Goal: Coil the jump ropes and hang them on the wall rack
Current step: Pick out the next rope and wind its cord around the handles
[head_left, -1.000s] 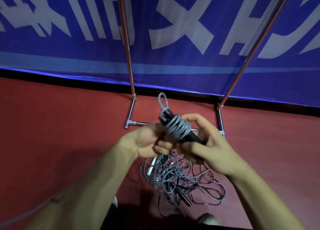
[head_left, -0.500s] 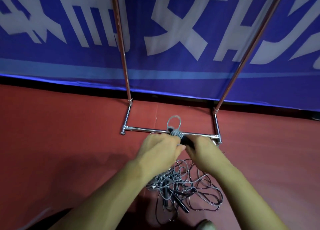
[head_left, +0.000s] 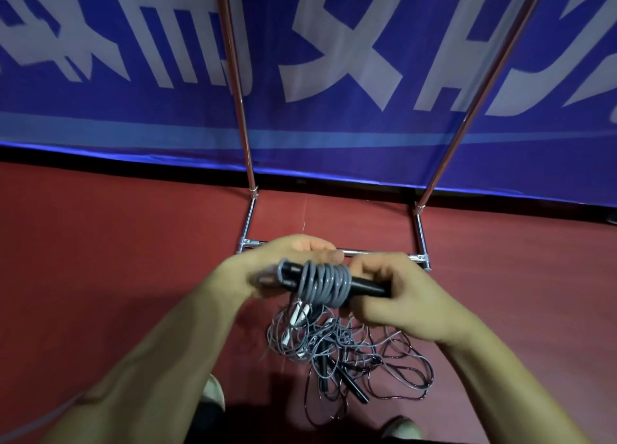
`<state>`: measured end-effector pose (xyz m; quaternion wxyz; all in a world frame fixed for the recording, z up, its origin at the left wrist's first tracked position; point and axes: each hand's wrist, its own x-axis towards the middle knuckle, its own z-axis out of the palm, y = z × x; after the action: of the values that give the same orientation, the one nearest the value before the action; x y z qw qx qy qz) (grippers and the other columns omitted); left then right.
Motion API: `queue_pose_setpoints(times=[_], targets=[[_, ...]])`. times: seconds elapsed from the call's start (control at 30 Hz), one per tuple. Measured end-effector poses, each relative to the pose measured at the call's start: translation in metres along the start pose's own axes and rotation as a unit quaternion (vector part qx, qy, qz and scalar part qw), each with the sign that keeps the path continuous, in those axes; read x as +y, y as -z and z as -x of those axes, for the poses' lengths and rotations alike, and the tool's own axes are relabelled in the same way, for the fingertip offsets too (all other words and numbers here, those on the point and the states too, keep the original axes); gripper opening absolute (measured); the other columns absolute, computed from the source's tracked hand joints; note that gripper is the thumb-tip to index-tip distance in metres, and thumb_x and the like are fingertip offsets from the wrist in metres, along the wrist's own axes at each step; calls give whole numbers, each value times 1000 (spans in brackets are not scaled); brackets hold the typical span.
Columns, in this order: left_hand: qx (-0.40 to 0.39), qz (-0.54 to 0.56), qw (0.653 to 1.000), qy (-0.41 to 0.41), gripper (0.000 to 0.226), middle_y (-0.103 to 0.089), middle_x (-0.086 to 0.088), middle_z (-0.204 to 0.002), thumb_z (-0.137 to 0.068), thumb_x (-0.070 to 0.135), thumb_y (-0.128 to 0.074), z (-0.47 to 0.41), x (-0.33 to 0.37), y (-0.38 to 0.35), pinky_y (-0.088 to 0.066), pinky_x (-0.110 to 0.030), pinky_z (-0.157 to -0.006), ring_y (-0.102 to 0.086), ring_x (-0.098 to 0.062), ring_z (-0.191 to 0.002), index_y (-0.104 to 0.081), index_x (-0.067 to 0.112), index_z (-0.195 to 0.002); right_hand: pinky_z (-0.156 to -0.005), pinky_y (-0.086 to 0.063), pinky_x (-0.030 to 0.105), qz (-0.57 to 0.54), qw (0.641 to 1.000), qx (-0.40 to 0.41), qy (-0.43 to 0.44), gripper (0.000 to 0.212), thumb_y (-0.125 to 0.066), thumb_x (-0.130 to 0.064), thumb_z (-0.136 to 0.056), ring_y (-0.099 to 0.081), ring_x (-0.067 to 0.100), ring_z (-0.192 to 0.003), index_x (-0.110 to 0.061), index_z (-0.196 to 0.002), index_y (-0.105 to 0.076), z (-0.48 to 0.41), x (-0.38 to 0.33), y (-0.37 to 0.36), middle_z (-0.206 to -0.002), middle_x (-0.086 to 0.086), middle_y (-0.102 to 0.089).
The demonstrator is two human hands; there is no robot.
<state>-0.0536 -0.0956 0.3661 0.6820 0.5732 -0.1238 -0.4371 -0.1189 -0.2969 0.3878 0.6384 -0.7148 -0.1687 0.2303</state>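
Since half a second ago you have turned the coiled jump rope: before it pointed away from you with a small loop at its far end, and now it lies across, its black handles pointing to 9 and 3 o'clock, with the grey cord wound tightly round the middle. Your left hand holds the 9 o'clock end; its fingers are curled over the far side of the bundle, but this hand is blurred, so how the thumb lies you cannot tell. Your right hand grips the 3 o'clock end of the handles with fingers bent closely round it. You hold the bundle in the air above the red floor, not touching it. Below it, toward 6 o'clock, the loose ropes lie in a tangled pile on the floor, grey cords with black and white handles among them. At 12 o'clock stands the metal rack, its low bar just behind your hands and its two poles rising before the blue banner. Your shoes show near the bottom edge.
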Motion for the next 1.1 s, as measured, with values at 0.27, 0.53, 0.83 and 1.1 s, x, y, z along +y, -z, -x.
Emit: queue_pose_setpoints(times=[0.27, 0.53, 0.83, 1.1], targets=[[138, 81, 987, 1, 35, -34, 5, -54, -103, 7, -30, -21, 0, -28, -16, -20, -41, -24, -6, -43, -52, 12, -77, -47, -36, 34, -70, 975, 202, 57, 29, -71, -2, -83, -46, 24, -55, -23, -97, -57, -8, 8, 7, -74, 18, -61], [276, -54, 959, -43, 35, -37, 5, -57, -105, 20, -32, -36, -13, -36, -25, -21, -43, -29, -8, -43, -49, 20, -75, -59, -45, 19, 43, 951, 300, 56, 29, -68, -1, -91, -59, 10, -62, -24, -105, -56, -17, 21, 6, -81, -1, -67], [287, -601, 743, -75, 30, -59, 3, -72, -100, 44, -47, -18, -17, -35, -35, -33, -66, -60, -27, -80, -50, 24, -78, -82, -48, 29, 349, 882, 316, 12, 34, -66, -14, -92, -63, 21, -99, -20, -125, -56, -23, 47, 9, -108, 0, -67], [206, -601, 764, -111, 27, -64, 9, -87, -93, 54, -59, -12, -12, -9, -44, -33, -71, -62, -17, -86, -69, 29, -90, -69, -48, 39, 453, 884, 103, -45, 14, -62, -25, -92, -61, 21, -86, -32, -104, -61, -19, 45, 9, -93, -7, -67]])
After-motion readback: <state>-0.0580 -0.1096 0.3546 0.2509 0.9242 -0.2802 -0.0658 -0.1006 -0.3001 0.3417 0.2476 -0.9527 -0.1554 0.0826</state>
